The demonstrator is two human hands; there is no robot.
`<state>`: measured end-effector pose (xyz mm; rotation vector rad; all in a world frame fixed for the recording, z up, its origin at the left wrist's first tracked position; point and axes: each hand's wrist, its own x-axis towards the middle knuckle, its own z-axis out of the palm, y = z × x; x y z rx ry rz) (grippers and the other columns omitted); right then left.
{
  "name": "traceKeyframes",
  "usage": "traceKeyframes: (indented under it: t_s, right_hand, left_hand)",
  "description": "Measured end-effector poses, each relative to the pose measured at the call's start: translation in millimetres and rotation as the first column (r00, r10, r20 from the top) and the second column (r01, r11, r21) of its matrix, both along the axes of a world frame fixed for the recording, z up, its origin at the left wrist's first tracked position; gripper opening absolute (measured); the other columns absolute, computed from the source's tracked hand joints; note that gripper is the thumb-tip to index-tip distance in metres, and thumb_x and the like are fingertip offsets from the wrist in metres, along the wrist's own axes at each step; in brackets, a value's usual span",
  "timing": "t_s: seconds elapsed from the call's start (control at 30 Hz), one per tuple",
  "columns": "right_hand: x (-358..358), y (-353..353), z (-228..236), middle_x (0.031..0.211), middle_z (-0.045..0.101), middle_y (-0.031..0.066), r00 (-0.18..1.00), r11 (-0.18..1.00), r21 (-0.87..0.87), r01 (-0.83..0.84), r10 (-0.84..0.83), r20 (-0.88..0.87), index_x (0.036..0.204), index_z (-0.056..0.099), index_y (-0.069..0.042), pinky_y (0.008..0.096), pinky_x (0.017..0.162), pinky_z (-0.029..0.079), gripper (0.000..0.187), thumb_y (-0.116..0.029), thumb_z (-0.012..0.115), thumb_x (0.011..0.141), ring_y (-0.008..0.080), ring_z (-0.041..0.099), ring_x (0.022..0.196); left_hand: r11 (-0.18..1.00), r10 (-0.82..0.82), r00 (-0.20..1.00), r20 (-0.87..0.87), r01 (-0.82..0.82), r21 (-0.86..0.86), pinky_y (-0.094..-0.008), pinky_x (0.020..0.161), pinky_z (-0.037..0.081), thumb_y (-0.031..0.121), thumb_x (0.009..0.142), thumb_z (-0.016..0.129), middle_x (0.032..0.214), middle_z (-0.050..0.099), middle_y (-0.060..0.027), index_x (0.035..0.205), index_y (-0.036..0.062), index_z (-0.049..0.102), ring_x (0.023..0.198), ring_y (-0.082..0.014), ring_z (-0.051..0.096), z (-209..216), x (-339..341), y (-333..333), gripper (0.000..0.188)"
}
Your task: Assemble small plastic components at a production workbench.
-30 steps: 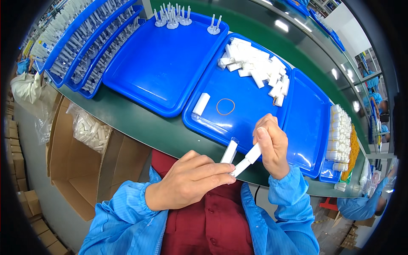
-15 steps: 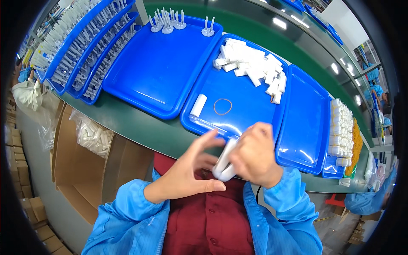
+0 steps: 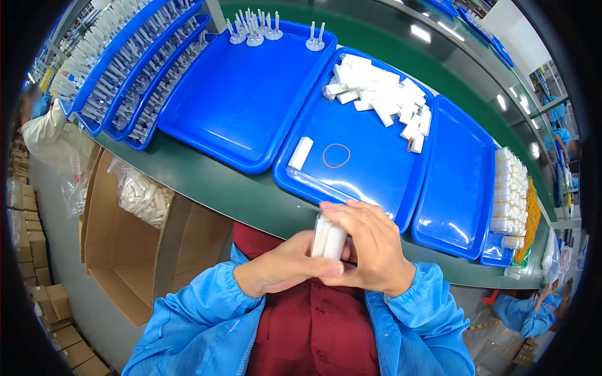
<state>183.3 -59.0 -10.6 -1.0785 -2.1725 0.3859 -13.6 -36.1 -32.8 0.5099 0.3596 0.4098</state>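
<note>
Close in front of my chest, I hold a small bundle of white block-shaped pieces (image 3: 327,240) upright between both hands. My left hand (image 3: 282,264) grips the bundle low down, its thumb across the front. My right hand (image 3: 379,247) curves around the other side, with its fingers over the top. Beyond them, the middle blue tray (image 3: 382,168) carries a heap of similar white pieces (image 3: 379,94) at its far end. One lone white piece (image 3: 301,153) lies near its left edge, beside an orange rubber band (image 3: 337,145).
A left tray (image 3: 232,103) bears several clear pronged parts (image 3: 254,34). Tiered trays (image 3: 119,103) of such parts rise farther left. Past the right tray (image 3: 454,182) stand white bundles (image 3: 509,194) and orange bands (image 3: 530,216). Below left sits a cardboard box (image 3: 119,250); another person (image 3: 527,313) is right.
Both hands have closed together around the white pieces, which now stand more upright. The left fingers, spread before, are wrapped in. The whole view has shifted slightly.
</note>
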Motion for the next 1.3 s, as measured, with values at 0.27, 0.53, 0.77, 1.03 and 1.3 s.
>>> traceKeyframes:
  t_s: [0.27, 0.53, 0.77, 1.03, 1.3]
  right_hand:
    - [16.0, 43.5, 9.8, 0.126, 0.064, 0.0137, 0.990, 0.978, -0.204, -0.037, 0.008, -0.143, 0.137, 0.058, -0.003, 0.0420, 0.099, 0.044, 0.069, -0.031, 0.082, 0.079, 0.0324, 0.058, 0.116]
    - [18.8, 89.3, -24.3, 0.095, 0.063, 0.0087, 0.860, 0.971, 0.092, 0.223, -0.240, 0.451, 0.095, 0.064, -0.005, 0.0378, 0.085, 0.045, 0.017, -0.016, 0.073, 0.087, 0.0285, 0.059, 0.094]
    - [4.9, 46.6, 23.9, 0.094, 0.067, 0.0063, 0.837, 0.848, -0.529, -0.029, -0.269, -0.477, 0.100, 0.059, -0.001, 0.0305, 0.081, 0.050, 0.009, -0.009, 0.063, 0.100, 0.0143, 0.063, 0.086]
    - [-0.4, 6.8, 39.1, 0.106, 0.067, 0.0145, 0.412, 0.774, -0.438, -0.458, -0.251, -0.876, 0.127, 0.050, 0.003, 0.0353, 0.088, 0.054, 0.030, -0.003, 0.060, 0.100, 0.0202, 0.068, 0.094]
    - [10.6, 20.5, 14.9, 0.143, 0.056, 0.0240, 0.968, 0.996, -0.087, 0.009, -0.031, -0.251, 0.145, 0.043, 0.001, 0.0501, 0.112, 0.042, 0.101, -0.035, 0.095, 0.066, 0.0345, 0.059, 0.129]
  left_hand:
    - [0.987, 0.131, 0.975, -0.182, -0.111, 0.115, -0.0282, 0.075, 0.053, 0.016, 0.094, 0.075, 0.093, 0.068, -0.0065, 0.098, 0.0027, 0.063, 0.086, -0.0118, 0.066, -1.4, -9.7, -3.3, 0.019]
    - [0.764, 0.448, 0.810, -0.378, -0.127, 0.633, -0.0235, 0.065, 0.051, 0.012, 0.089, 0.080, 0.081, 0.066, -0.0007, 0.105, 0.0014, 0.065, 0.071, -0.0053, 0.061, 18.0, -1.0, 7.1, 0.024]
    - [0.555, 0.705, 0.675, -0.217, -0.335, 0.762, -0.0282, 0.077, 0.055, 0.002, 0.088, 0.077, 0.100, 0.073, -0.0105, 0.096, 0.0031, 0.061, 0.085, -0.0128, 0.067, 11.6, -6.2, 22.4, 0.018]
    - [0.672, 0.547, 0.825, -0.143, -0.330, 0.663, -0.0316, 0.077, 0.057, -0.004, 0.086, 0.076, 0.089, 0.070, -0.0113, 0.091, 0.0051, 0.055, 0.084, -0.0172, 0.070, 11.6, 8.2, 20.9, 0.024]
    - [0.865, 0.154, 0.950, -0.270, 0.002, 0.502, -0.0332, 0.075, 0.057, 0.009, 0.089, 0.076, 0.089, 0.070, -0.0086, 0.100, 0.0008, 0.061, 0.084, -0.0171, 0.071, 28.4, 8.7, 28.3, 0.020]
